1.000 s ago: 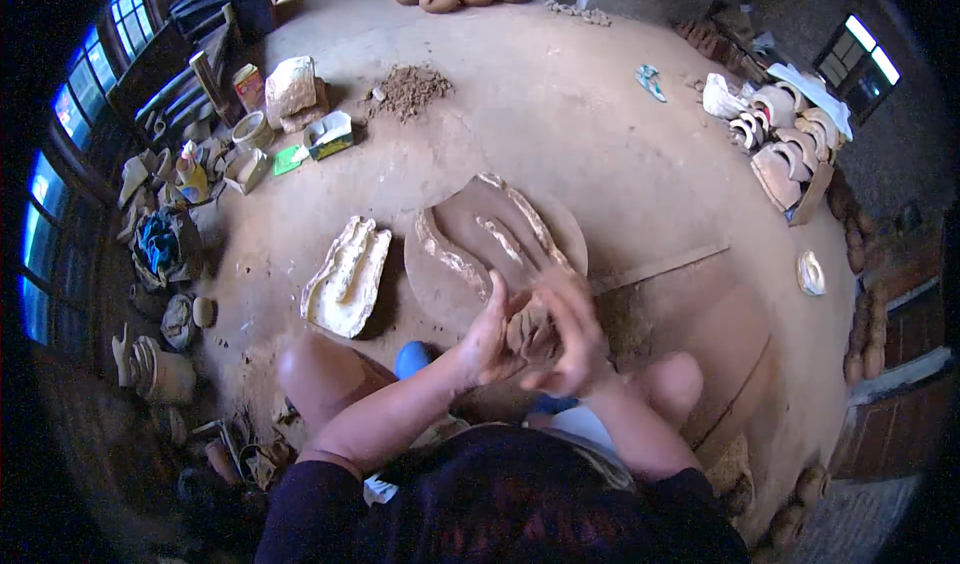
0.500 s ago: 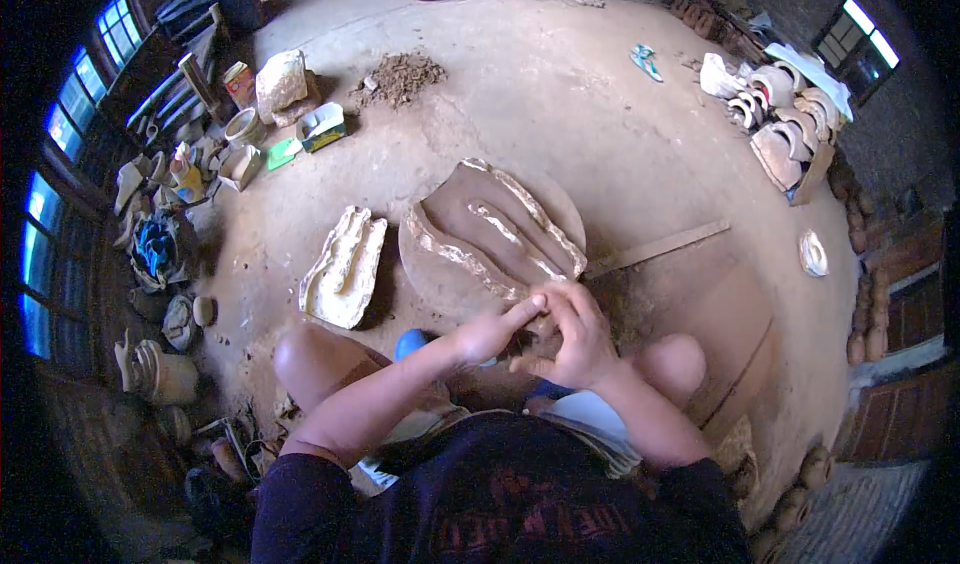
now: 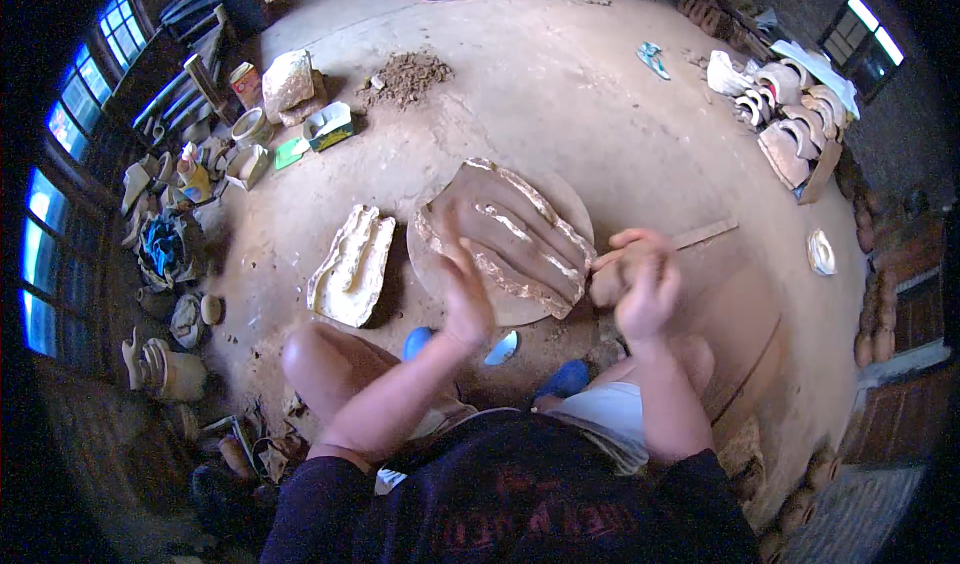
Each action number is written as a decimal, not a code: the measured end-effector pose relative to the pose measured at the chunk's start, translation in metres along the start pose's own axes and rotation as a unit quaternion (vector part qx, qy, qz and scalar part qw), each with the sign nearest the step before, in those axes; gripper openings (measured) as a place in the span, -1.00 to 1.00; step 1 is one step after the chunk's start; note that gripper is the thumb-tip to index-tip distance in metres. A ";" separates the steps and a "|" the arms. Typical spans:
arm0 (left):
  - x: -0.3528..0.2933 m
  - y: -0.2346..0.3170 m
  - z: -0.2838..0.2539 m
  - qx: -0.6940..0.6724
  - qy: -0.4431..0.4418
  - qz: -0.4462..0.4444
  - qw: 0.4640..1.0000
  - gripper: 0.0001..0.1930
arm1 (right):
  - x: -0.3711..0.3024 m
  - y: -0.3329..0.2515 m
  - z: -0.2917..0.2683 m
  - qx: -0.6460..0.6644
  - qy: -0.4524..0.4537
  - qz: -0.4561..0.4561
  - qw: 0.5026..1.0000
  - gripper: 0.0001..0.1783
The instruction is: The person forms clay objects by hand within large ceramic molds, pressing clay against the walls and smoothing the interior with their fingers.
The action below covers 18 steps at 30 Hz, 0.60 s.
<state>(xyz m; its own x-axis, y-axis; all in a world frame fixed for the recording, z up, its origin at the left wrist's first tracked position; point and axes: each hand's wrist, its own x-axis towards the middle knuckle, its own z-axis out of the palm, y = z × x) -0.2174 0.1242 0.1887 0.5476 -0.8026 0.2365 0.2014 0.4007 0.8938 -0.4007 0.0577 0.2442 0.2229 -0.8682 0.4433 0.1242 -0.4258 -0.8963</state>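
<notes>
Now parted: left hand (image 3: 466, 294) open and upright, right hand (image 3: 648, 302) around a brown lump (image 3: 611, 276).

A: What's on top?
B: A black shirt (image 3: 490, 484) with a dull red print (image 3: 510, 514) on its front and short sleeves (image 3: 325, 499).
A: Past the shirt's hem?
B: Pale shorts (image 3: 608, 414), then bare knees (image 3: 325, 361) farther out.
A: And the arms?
B: Forearms (image 3: 400, 404) outside the shirt's sleeves are bare; so are the left hand (image 3: 468, 299) and right hand (image 3: 650, 289).
A: Feet?
B: Blue footwear (image 3: 565, 379), beyond the shirt; its kind is unclear.
</notes>
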 end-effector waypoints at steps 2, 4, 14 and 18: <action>0.027 0.005 -0.009 0.006 0.099 0.017 0.995 0.00 | 0.010 -0.015 0.009 0.106 0.166 -0.001 0.980 -0.72; 0.010 -0.020 0.027 -0.112 0.009 -0.111 0.987 0.06 | -0.009 0.026 0.042 -0.048 0.031 -0.115 0.992 -0.70; 0.016 0.001 0.015 -0.321 -0.072 -0.404 0.853 0.12 | -0.016 0.036 0.053 -0.325 -0.260 -0.262 0.871 0.04; 0.038 0.014 -0.022 -0.241 -0.136 -0.368 0.888 0.05 | 0.008 -0.016 0.035 0.081 -0.217 0.048 0.972 0.32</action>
<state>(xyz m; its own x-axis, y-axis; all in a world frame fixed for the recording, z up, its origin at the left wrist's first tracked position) -0.1760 0.1086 0.2020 -0.0804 -0.9761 -0.2018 0.7829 -0.1871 0.5933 -0.3675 0.0665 0.2624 0.6237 -0.6971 0.3536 0.2250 -0.2732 -0.9353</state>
